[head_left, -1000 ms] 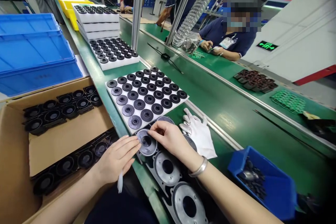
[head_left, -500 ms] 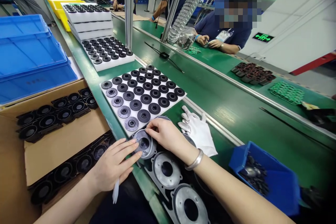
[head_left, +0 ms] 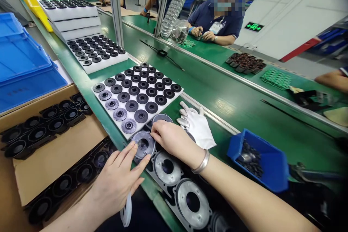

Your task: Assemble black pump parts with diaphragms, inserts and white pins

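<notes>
A long green conveyor belt [head_left: 231, 105] fills most of the view. Left of the belt, a cardboard box [head_left: 54, 156] is packed with rows of black round housings. On the belt's near edge sits a white foam tray [head_left: 108, 114] loaded with black discs, and a blue bin [head_left: 272, 166] of small dark parts is parked further right. A white glove [head_left: 199, 128] is dropped just past the tray. Right at the tray's near corner, a grey metal disc [head_left: 143, 144] is being touched from both sides: the left hand [head_left: 119, 181] is spread flat, fingertips on its rim, while the right hand [head_left: 171, 139] is curled, fingertips pressed to its top edge.
</notes>
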The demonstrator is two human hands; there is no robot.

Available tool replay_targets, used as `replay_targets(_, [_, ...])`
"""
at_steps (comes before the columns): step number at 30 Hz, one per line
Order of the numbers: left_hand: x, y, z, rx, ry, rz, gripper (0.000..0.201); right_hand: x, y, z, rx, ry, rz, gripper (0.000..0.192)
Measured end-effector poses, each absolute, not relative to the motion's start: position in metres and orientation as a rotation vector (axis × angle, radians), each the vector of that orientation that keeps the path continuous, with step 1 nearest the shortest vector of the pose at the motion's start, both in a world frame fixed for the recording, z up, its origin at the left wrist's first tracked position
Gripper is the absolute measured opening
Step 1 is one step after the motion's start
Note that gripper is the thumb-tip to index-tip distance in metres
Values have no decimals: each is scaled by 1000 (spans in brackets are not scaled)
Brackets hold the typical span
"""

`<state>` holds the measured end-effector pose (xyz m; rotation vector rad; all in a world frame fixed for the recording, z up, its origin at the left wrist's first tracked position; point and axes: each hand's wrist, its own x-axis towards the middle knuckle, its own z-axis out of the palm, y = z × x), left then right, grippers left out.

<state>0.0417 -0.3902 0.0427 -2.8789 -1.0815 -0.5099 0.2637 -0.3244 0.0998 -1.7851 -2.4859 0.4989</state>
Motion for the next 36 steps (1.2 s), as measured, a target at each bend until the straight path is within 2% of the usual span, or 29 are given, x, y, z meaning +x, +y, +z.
replay_targets(7, [56, -400, 35, -2747, -1143, -523, 44, 269, -342, 96, -1873, -2404, 486, 14])
replay_targets(11, [53, -394, 40, -2766, -1140, -757, 37, 274, -347, 103, -1844, -2149, 387, 17])
replay_targets(13, [53, -390, 47, -2785, -1207, -945, 33, 274, -358, 111, -1714, -2026, 630, 19])
replay_targets(17, [60, -387, 62, -2887, -1301, -1192, 27, 266, -391, 123, -1281, -1795, 1543, 24])
replay_targets(19, [67, -388, 65, -2952, -1278, -1213, 25, 262, -405, 124, -1240, -1659, 1716, 24])
replay_targets(26, [79, -387, 66, -3014, -1149, -1192, 27, 266, -420, 117, -1309, -1295, 1909, 38])
replay_targets(33, [79, -397, 65, -3279, -914, -1017, 31, 285, -425, 112, -1272, -1226, 1860, 41])
replay_targets(36, [73, -405, 58, -3368, -743, -1087, 44, 293, -425, 109, -1336, -1283, 1790, 42])
